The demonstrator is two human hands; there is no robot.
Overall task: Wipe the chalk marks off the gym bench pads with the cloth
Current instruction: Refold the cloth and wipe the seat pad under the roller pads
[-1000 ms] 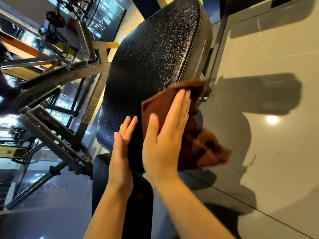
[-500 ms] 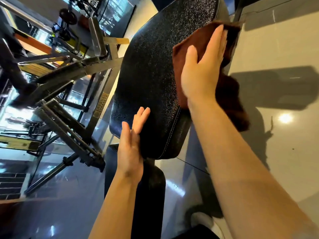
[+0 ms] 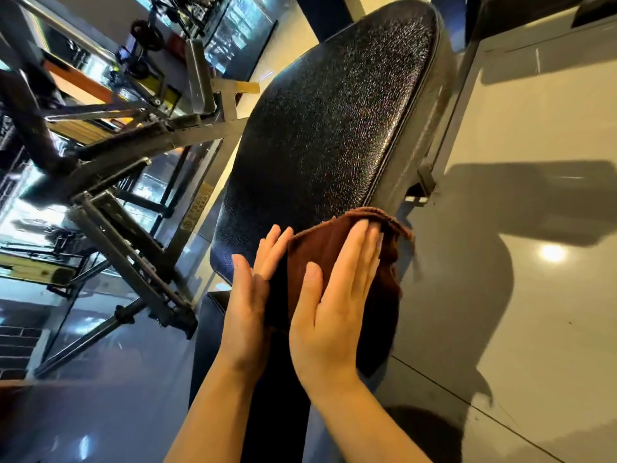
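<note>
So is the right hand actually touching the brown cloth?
Touching. The head view shows the right hand lying flat, fingers straight, on the brown cloth, pressing it against the lower end of the black bench pad.

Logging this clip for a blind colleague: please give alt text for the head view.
A right hand presses a brown cloth flat against the lower end of a black textured bench pad. The left hand rests open on the pad beside it, with grey machine frames to the left.

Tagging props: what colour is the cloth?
Reddish brown cloth, pressed flat under the right hand on the black bench pad; head view.
</note>
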